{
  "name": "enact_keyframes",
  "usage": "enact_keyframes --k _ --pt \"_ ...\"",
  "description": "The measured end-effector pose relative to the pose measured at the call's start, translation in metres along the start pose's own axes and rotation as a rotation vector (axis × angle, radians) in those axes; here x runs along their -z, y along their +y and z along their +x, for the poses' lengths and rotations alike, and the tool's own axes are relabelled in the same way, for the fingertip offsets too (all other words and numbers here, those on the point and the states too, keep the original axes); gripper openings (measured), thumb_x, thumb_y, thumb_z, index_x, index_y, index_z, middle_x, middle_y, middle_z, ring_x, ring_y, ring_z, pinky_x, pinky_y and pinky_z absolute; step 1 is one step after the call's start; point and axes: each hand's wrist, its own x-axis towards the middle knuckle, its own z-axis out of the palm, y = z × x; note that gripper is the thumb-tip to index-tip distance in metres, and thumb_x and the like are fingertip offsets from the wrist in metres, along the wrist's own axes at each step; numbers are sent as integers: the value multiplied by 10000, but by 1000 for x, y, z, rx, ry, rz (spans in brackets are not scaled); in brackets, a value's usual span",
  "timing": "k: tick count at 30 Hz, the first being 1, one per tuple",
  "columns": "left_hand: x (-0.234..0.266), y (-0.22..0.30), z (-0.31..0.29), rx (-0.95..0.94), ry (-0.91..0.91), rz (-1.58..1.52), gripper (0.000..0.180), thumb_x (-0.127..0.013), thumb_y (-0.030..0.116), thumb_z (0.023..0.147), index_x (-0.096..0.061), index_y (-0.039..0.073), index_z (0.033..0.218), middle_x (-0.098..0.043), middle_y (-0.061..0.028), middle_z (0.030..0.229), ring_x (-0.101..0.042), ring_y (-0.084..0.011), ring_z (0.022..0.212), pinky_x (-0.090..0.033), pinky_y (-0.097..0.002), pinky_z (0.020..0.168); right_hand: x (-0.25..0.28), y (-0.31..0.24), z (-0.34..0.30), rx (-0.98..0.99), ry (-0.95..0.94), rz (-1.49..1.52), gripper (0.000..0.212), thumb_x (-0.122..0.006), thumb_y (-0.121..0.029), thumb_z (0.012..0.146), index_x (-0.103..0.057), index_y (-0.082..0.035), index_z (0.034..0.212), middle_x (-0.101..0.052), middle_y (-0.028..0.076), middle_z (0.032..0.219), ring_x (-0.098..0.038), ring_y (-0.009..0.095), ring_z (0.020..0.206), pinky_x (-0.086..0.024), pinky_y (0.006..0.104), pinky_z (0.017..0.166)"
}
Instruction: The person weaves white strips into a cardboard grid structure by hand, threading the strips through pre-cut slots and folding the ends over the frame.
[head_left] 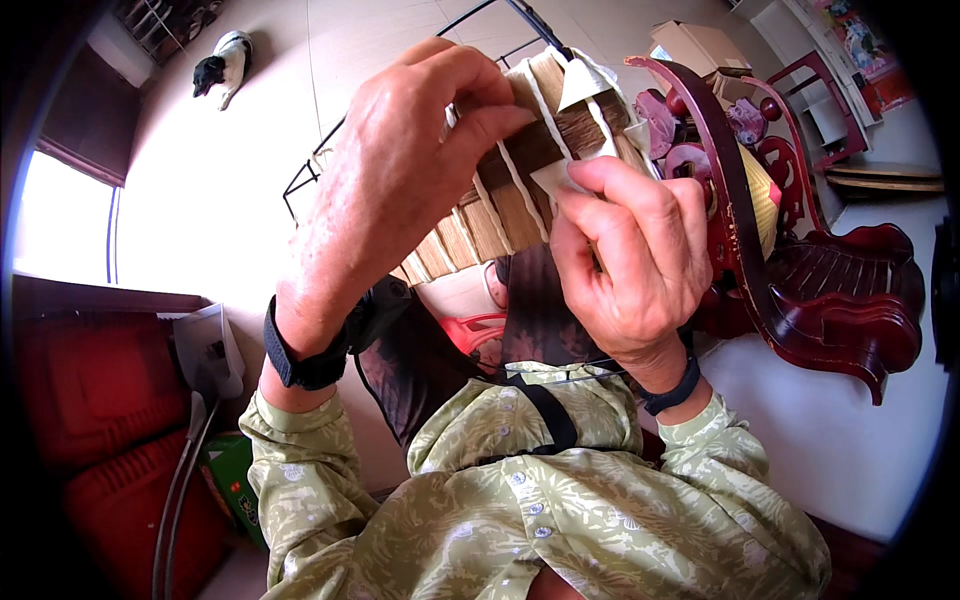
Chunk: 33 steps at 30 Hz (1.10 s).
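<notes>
Across my lap lies a panel of flat brown strips [515, 215] crossed by several white cords [487, 213], on a thin black metal frame [516, 42]. My left hand [395, 165] is closed at the panel's upper part, thumb and fingertips on a darker brown strip [565, 142]. The ends of its fingers are partly hidden. My right hand [640, 250] pinches a pointed white strip [549, 181] between thumb and index finger, beside the panel's right side. Another white piece [585, 84] comes to a point near the panel's top corner.
Dark red carved wooden chairs [740, 230] stand close on the right, a cardboard box [697, 47] behind them. A black and white dog [226, 70] is on the floor at the far left. Red containers [105, 390] and a green box [234, 485] sit at the lower left.
</notes>
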Motion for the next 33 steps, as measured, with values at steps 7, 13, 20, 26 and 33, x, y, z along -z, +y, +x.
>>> enact_keyframes --k 7,13,20,26,33 --pt "11 4 15 77 -102 -3 123 -710 43 891 -710 -20 997 -710 -23 845 -645 -81 790 -533 -246 762 -8 -4 1 -45 54 -46 225 -752 81 665 -706 -69 826 -690 15 956 -568 210 718 -471 308 605" --pt "4 -3 16 79 -99 -25 153 -723 60 886 -700 -29 1009 -714 -47 932 -651 -93 857 -540 -253 821 -14 -3 2 -99 74 -48 215 -758 64 677 -709 -87 823 -684 -2 935 -566 212 723 -474 314 622" --pt "-9 -8 10 -21 -9 -30 116 -641 71 953 -634 -14 1031 -674 -71 1053 -623 -133 974 -507 -295 919 -1 7 3 -190 -40 199 218 -807 -66 764 -719 -61 964 -666 49 1076 -574 174 804 -481 285 670" --pt "-12 -2 1 -78 174 -79 116 -571 112 1025 -593 23 1096 -672 -54 978 -616 -126 901 -504 -268 818 15 37 -14 -482 114 338 161 -660 -93 967 -683 16 1082 -640 102 1103 -592 162 949 -479 270 829" --pt "-12 -36 3 -125 258 -225 137 -567 97 1034 -590 37 1154 -698 -70 981 -632 -87 843 -518 -234 757 15 34 -10 -685 13 624 261 -690 -228 968 -683 16 1060 -638 54 944 -569 131 839 -467 268 769"
